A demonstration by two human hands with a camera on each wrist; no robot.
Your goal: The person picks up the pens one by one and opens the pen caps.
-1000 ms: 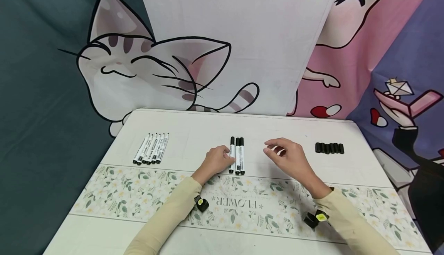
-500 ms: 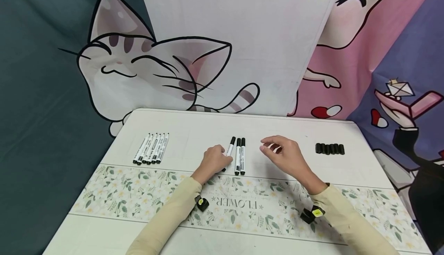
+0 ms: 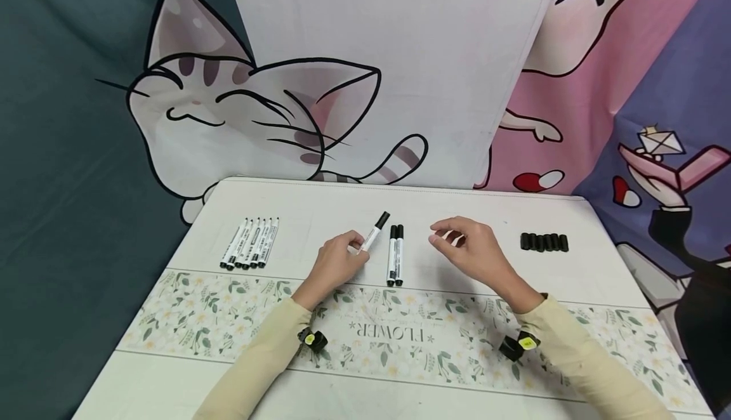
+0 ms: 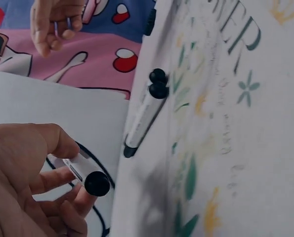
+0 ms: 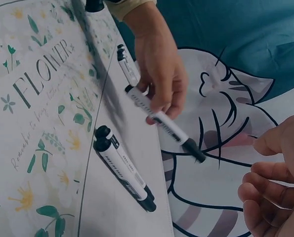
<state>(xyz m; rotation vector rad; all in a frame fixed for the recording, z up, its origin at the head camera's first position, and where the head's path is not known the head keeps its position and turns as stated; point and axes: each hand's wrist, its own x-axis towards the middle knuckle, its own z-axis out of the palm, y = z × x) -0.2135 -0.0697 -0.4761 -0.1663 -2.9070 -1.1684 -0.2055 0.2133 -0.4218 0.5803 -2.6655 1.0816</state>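
Observation:
My left hand (image 3: 335, 259) pinches a white marker (image 3: 371, 238) with a black cap, tilted with the capped end up and to the right. In the left wrist view the thumb and fingers hold the marker (image 4: 85, 173) around its barrel, black end toward the camera. Just to its right, two capped markers (image 3: 395, 256) lie side by side on the table. My right hand (image 3: 474, 249) hovers beyond those two with fingers loosely curved and nothing between them; the right wrist view shows the same bare fingers (image 5: 265, 182).
At the left of the white table (image 3: 457, 210) several uncapped markers (image 3: 250, 243) lie in a row. Several black caps (image 3: 544, 242) stand together at the right. A floral printed strip (image 3: 400, 337) crosses the table's front, and a cartoon backdrop (image 3: 400, 77) hangs behind.
My left hand has picked the leftmost of three capped markers off the table, tilting it and drawing it up and left. The right hand has barely shifted.

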